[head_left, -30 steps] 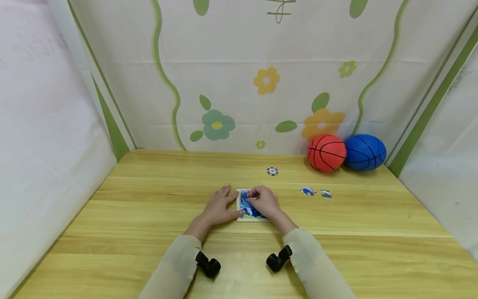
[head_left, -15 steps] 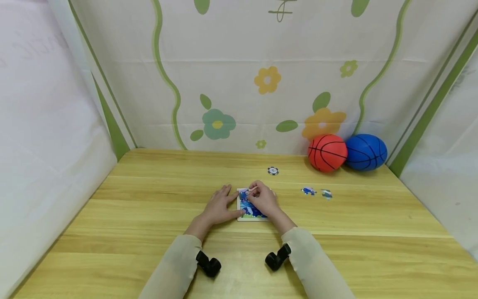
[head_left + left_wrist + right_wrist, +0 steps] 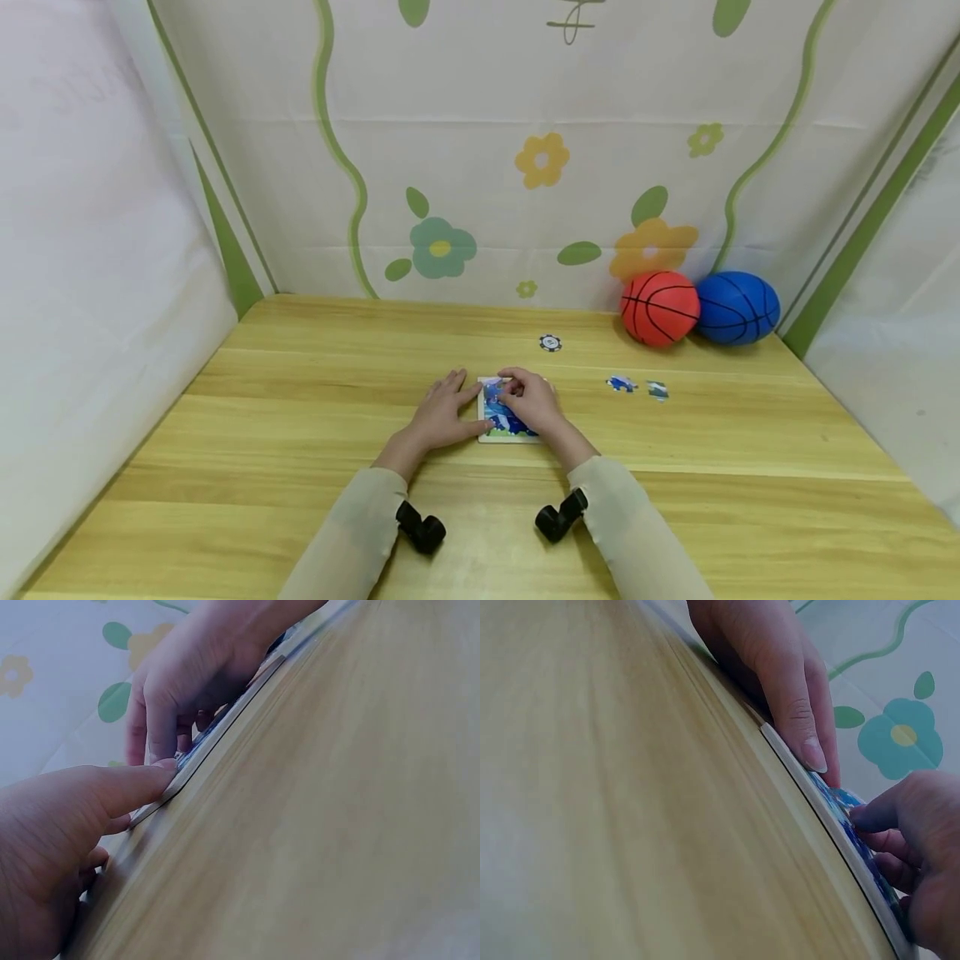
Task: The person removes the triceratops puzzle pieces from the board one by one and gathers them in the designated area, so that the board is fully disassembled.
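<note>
A small framed jigsaw puzzle with a blue picture lies on the table in front of me. My left hand lies along its left side with fingers spread, the thumb resting on the lower left corner of the board. Over the upper part of the puzzle, my right hand has thumb and fingertips together on a blue puzzle piece, which appears slightly raised in the right wrist view. The right hand hides much of the puzzle's right side.
Two loose puzzle pieces, one blue and one greenish, lie to the right. A poker chip sits behind the puzzle. A red ball and a blue ball stand at the back right against the flowered cloth.
The right hand's fingers shift slightly over the top of the puzzle, lifting a little and then lowering. The left hand stays in place on the board, and the loose pieces have not moved.
</note>
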Action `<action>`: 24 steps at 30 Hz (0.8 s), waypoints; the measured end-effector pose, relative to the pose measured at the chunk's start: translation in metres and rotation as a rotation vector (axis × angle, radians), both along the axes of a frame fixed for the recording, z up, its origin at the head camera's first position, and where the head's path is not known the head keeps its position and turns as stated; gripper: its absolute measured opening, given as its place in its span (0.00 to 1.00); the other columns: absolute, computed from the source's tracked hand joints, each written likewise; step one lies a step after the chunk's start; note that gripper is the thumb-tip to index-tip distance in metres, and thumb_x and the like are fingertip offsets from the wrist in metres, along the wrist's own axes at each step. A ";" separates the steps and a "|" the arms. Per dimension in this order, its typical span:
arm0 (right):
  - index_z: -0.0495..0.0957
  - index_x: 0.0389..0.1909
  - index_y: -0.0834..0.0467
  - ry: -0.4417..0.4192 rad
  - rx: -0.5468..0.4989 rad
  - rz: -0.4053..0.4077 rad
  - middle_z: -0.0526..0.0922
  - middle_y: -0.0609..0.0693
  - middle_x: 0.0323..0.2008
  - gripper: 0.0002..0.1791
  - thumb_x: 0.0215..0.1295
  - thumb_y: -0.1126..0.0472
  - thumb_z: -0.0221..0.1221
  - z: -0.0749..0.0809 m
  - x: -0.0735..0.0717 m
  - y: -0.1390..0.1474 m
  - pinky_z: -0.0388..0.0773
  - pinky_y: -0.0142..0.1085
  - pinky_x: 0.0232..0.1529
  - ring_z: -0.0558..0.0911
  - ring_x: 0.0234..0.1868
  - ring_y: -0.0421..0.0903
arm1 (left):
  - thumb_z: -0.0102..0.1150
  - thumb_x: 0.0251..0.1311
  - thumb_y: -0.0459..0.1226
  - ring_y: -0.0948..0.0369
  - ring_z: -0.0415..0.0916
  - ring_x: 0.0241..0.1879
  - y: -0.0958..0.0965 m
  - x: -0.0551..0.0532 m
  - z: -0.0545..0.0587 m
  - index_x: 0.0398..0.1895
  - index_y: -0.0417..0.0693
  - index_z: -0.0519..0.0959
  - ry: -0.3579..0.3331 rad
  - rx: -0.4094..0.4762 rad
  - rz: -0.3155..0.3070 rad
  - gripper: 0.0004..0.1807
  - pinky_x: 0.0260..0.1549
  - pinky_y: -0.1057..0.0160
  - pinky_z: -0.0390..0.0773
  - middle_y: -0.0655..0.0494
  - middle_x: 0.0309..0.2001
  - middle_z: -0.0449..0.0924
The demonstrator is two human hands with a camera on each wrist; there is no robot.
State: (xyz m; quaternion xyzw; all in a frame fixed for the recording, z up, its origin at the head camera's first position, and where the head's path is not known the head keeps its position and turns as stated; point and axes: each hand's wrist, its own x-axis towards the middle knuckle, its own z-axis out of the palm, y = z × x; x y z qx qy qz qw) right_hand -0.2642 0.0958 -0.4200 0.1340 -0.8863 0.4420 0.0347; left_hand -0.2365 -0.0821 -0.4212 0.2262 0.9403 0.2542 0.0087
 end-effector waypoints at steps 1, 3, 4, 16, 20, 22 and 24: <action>0.75 0.42 0.61 -0.008 -0.026 -0.001 0.74 0.44 0.22 0.16 0.50 0.68 0.59 0.001 0.000 0.001 0.67 0.39 0.37 0.72 0.24 0.40 | 0.51 0.50 0.57 0.50 0.39 0.63 0.000 0.000 0.000 0.61 0.46 0.61 -0.001 -0.001 0.003 0.38 0.58 0.52 0.41 0.41 0.63 0.47; 0.75 0.43 0.62 -0.031 -0.091 -0.013 0.74 0.46 0.23 0.16 0.49 0.69 0.59 0.002 -0.002 0.003 0.70 0.35 0.30 0.71 0.24 0.42 | 0.51 0.49 0.57 0.50 0.39 0.63 -0.001 0.000 0.000 0.61 0.46 0.61 -0.003 -0.003 0.010 0.38 0.58 0.52 0.41 0.41 0.63 0.47; 0.75 0.43 0.63 -0.039 -0.121 -0.018 0.74 0.48 0.23 0.16 0.49 0.70 0.59 0.004 -0.003 0.006 0.70 0.33 0.28 0.71 0.25 0.42 | 0.51 0.49 0.57 0.50 0.39 0.63 -0.001 0.000 0.000 0.61 0.45 0.61 -0.004 -0.002 0.012 0.38 0.58 0.52 0.41 0.41 0.63 0.47; 0.74 0.47 0.61 -0.082 -0.130 -0.038 0.73 0.54 0.29 0.18 0.53 0.66 0.59 0.016 -0.011 0.085 0.68 0.32 0.27 0.69 0.29 0.47 | 0.53 0.49 0.56 0.50 0.39 0.63 0.001 0.002 0.001 0.61 0.45 0.61 -0.014 0.029 0.001 0.38 0.58 0.52 0.40 0.41 0.64 0.47; 0.74 0.48 0.61 -0.082 -0.121 -0.077 0.73 0.55 0.30 0.18 0.53 0.65 0.59 0.018 -0.011 0.111 0.67 0.32 0.26 0.68 0.30 0.48 | 0.53 0.49 0.55 0.50 0.38 0.63 0.001 0.004 0.003 0.61 0.44 0.61 -0.020 0.029 0.000 0.38 0.58 0.52 0.40 0.41 0.64 0.46; 0.74 0.48 0.61 -0.076 -0.113 -0.103 0.73 0.55 0.31 0.19 0.53 0.65 0.59 0.018 -0.012 0.122 0.68 0.32 0.28 0.68 0.31 0.48 | 0.53 0.49 0.56 0.50 0.38 0.63 0.001 0.004 0.003 0.61 0.45 0.61 -0.023 0.025 0.004 0.38 0.58 0.53 0.40 0.42 0.64 0.46; 0.74 0.48 0.61 -0.069 -0.103 -0.135 0.73 0.56 0.32 0.19 0.53 0.64 0.59 0.016 -0.014 0.130 0.68 0.31 0.27 0.68 0.31 0.47 | 0.53 0.49 0.56 0.50 0.38 0.63 0.000 0.003 0.003 0.61 0.45 0.61 -0.021 0.024 0.008 0.38 0.58 0.53 0.40 0.42 0.64 0.46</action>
